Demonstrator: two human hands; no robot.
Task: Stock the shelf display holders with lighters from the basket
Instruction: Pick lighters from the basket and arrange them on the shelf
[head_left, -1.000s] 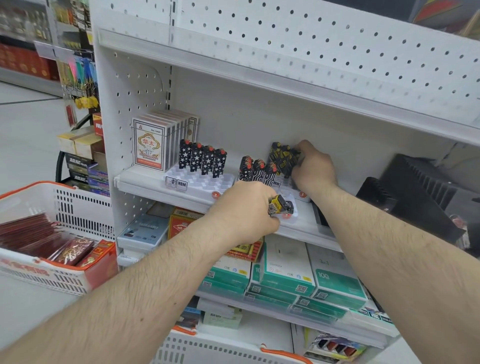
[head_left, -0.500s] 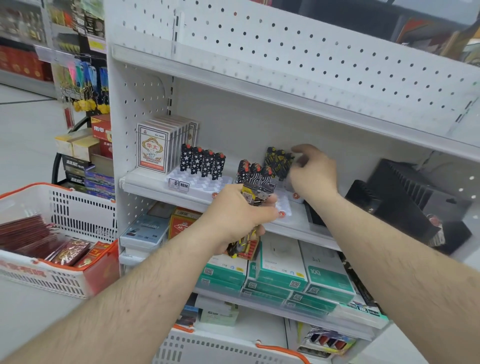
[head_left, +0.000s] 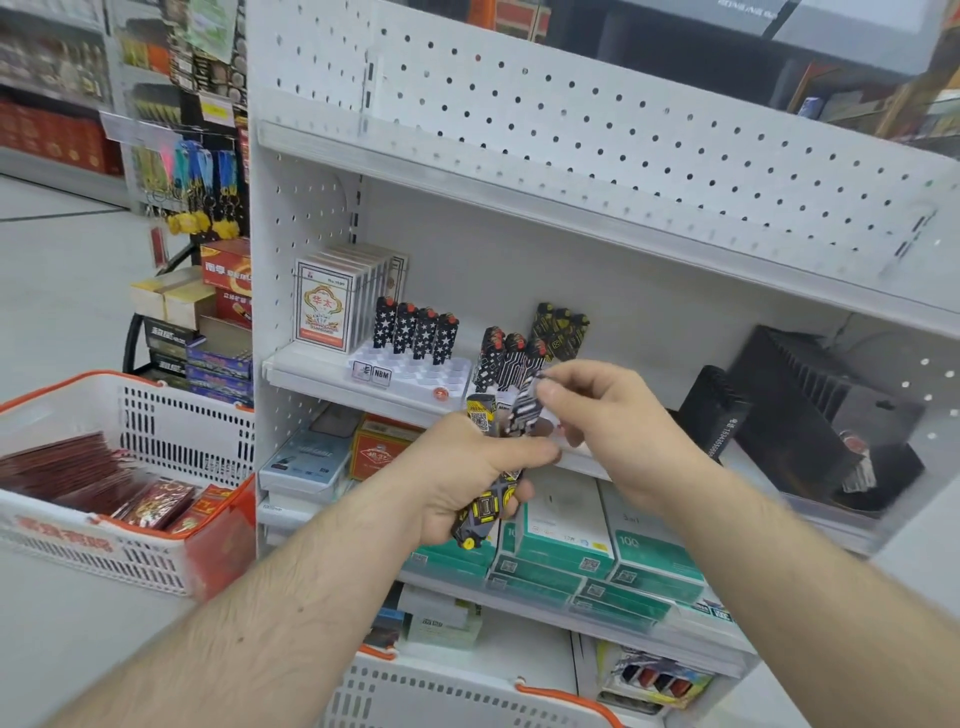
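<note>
My left hand (head_left: 462, 478) grips a bundle of black patterned lighters (head_left: 485, 512) in front of the middle shelf. My right hand (head_left: 618, 426) pinches the top of one lighter (head_left: 527, 408) that sticks up from that bundle. On the shelf stands a white display holder (head_left: 415, 374) with a row of black star-print lighters (head_left: 415, 332) at its back. To its right, more patterned lighters (head_left: 511, 356) stand in a second holder, and black-and-yellow lighters (head_left: 561, 325) stand behind them. A white basket with orange trim (head_left: 447, 696) sits at the bottom edge.
Card packs (head_left: 332, 301) stand at the shelf's left end. A black ribbed object (head_left: 795, 410) fills the right of the shelf. Green boxes (head_left: 566, 551) line the shelf below. Another white basket (head_left: 156, 467) holding red packets sits on the left.
My right hand has drawn back from the black-and-yellow lighters at the shelf's rear to the bundle. My left hand has turned so the bundle stands more upright.
</note>
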